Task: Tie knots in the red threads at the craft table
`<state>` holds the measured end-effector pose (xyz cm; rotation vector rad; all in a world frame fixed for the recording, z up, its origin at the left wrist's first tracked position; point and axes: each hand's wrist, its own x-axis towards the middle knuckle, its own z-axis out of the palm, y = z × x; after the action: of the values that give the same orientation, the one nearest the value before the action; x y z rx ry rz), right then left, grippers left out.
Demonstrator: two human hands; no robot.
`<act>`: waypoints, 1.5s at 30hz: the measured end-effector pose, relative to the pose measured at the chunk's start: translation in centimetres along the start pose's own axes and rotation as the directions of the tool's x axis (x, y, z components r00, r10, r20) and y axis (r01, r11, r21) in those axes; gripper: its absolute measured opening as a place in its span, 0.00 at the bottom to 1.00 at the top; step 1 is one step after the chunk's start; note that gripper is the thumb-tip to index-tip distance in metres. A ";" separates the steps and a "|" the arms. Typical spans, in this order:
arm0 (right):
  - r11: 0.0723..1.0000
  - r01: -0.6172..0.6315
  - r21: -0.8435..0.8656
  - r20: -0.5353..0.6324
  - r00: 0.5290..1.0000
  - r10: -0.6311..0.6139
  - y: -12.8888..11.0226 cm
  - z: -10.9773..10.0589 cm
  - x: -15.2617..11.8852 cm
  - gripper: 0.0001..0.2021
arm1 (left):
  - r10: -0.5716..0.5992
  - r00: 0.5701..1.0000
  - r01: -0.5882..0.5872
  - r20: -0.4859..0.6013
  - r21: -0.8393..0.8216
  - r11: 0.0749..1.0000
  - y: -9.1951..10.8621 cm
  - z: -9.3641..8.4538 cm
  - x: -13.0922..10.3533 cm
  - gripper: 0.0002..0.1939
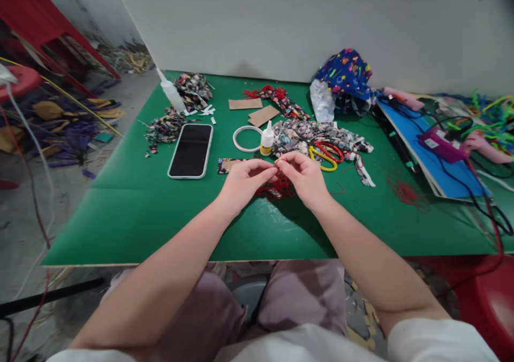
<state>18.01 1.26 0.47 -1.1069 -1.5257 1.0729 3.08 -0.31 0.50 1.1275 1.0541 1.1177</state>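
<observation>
My left hand (246, 182) and my right hand (304, 179) meet near the middle of the green table, fingertips pinched close together on red string (280, 186). A tangled bundle of that string hangs and lies between and below them. Just beyond my fingers stands a small glue bottle (266, 141) with a yellow label, beside a white ring (247, 139). A patterned strip with a brown face (227, 165) lies by my left hand. Scissors with red and yellow handles (328, 164) rest past my right hand, against floral fabric pieces (297, 132).
A phone (190, 151) lies at the left, near fabric scraps (165, 129) and a white squeeze bottle (172, 94). Brown cards (245, 104) are farther back. On the right are a blue folder (431, 148), glue guns with cables (441, 143) and loose red thread (406, 191).
</observation>
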 end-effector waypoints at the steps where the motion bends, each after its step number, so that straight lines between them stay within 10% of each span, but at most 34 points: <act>1: 1.000 -0.005 0.003 -0.001 1.000 0.005 0.0 0.0 0.0 0.06 | 0.000 1.000 0.000 -0.001 0.008 1.000 0.0 0.0 0.0 0.14; 28: 0.999 0.032 0.005 0.015 0.999 -0.032 0.0 0.0 -0.1 0.06 | 0.060 0.998 -0.059 0.000 0.187 0.981 0.1 -0.1 -0.1 0.12; 45: 0.762 0.480 -0.434 0.189 0.876 -0.444 0.1 -0.9 0.0 0.06 | 0.344 0.937 -0.275 0.062 0.739 0.615 -0.1 -0.5 -0.3 0.09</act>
<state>18.88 1.37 0.50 -0.9206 -2.0543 0.4066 2.54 -0.56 0.33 1.9976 1.4881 1.0149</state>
